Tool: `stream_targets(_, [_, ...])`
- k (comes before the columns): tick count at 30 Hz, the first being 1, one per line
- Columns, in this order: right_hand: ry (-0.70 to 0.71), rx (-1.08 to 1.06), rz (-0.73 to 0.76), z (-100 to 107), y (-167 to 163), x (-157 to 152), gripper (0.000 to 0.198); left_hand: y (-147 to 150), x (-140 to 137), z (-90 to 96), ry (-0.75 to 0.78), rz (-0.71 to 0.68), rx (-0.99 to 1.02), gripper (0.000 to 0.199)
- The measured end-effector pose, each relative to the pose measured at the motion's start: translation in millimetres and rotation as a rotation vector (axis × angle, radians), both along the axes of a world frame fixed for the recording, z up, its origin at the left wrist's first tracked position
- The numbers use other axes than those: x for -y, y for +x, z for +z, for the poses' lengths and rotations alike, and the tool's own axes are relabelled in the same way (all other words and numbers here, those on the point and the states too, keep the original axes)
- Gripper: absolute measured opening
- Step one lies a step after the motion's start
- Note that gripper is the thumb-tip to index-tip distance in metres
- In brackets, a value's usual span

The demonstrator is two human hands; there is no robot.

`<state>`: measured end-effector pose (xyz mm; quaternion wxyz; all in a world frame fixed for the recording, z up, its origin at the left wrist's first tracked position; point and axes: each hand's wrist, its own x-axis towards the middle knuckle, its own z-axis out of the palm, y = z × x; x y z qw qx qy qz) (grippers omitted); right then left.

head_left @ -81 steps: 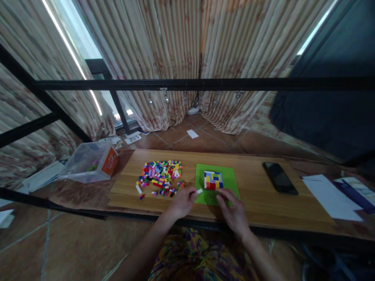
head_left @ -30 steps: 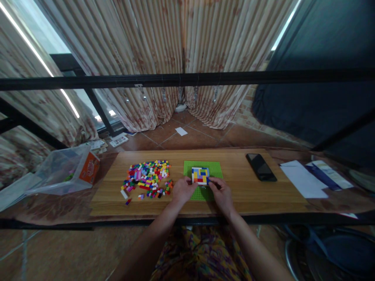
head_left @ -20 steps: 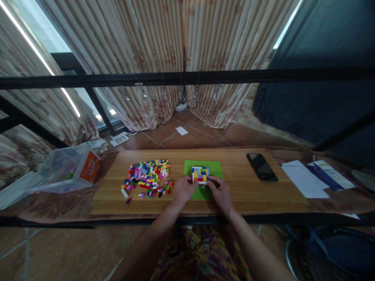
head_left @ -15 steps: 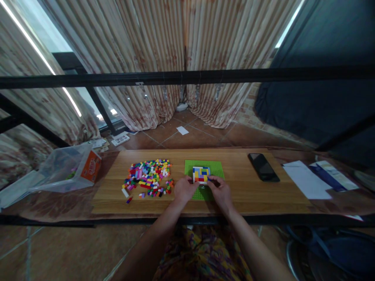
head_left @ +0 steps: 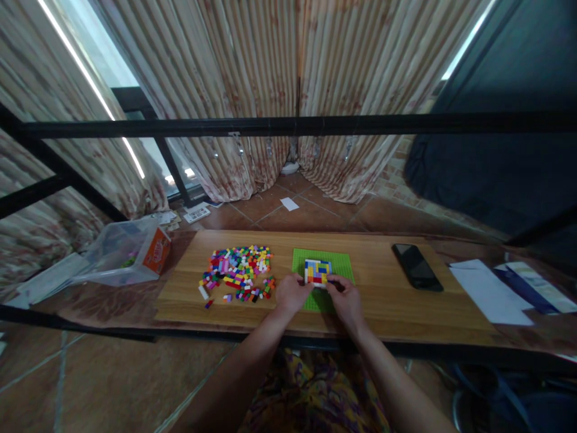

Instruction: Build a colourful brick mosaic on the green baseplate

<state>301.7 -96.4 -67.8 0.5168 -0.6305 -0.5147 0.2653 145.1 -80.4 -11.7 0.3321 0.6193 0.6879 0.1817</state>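
Observation:
A small block of toy bricks [head_left: 318,272] in white, blue, yellow and red stands on a green studded baseplate [head_left: 341,263]. My left hand [head_left: 292,293] grips its near left corner, fingers curled and thumb at the front edge. On the other side, my right hand [head_left: 346,299] has its fingers closed at the near right corner of the same block. Whether a loose brick sits between the right fingertips is too small to tell. Left of the plate spreads a pile of loose coloured bricks [head_left: 241,264].
The wooden board [head_left: 376,300] also carries a black phone [head_left: 417,266] at the right. Beyond it lie white papers [head_left: 489,291]. A clear plastic box [head_left: 121,252] with an orange label stands to the left. A dark rail [head_left: 270,126] crosses behind.
The whole view has shifted, so the scene sits slightly further right. Both hands stay at the brick block, with only slight finger movement on the right.

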Motion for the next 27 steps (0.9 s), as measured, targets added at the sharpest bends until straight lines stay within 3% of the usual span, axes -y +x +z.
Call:
stream_targets(9, [0.053,-0.115,-0.003,-3,13,8,0.036,-40,39,3.6,0.196,-0.004,0.193,0.022])
stream_targets(19, [0.092,0.294,-0.02,-12,35,19,0.039,-138,77,-16.9,0.286,0.224,0.056,0.019])
stream_targets(27, [0.135,0.441,0.017,-13,28,19,0.038,-135,72,-17.5,0.324,0.148,-0.075,0.019])
